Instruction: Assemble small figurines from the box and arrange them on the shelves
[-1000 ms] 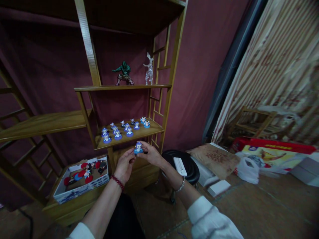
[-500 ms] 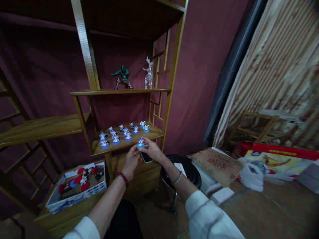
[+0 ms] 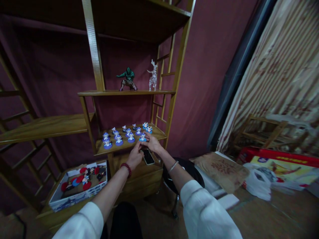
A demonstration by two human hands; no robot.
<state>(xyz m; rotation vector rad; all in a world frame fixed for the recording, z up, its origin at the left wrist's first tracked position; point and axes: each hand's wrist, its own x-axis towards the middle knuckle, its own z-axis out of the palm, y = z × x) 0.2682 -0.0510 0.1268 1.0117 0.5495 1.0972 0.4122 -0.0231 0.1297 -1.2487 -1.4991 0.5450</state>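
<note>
moved in over the front edge of the shelf [image 3: 159, 134], the figurine [image 3: 143, 136], pinched between left hand [image 3: 136, 155] and right hand [image 3: 154, 144], seems light, stiff, slick, best gripped by its base.

Purple-haired, purple-based figurines [image 3: 119, 140]: 7
Purple-haired, blue-based figurine [image 3: 143, 137]: 1
Small grey-headed dark figurines [image 3: 124, 128]: 3
Pale, blue-based figurines [image 3: 149, 129]: 2
Green crouching statuette [image 3: 128, 78], 11 o'clock: 1
Transparent antlered deer [image 3: 153, 78], 12 o'clock: 1

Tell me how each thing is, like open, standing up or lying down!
Small toy, upright, held
Right hand, pinching the small toy
Left hand, close by, grip unclear
Box, open, jumbled toys inside
Phone, lying flat, screen dark
Shelf toys, upright
Deer, standing
Statue, crouching
</note>
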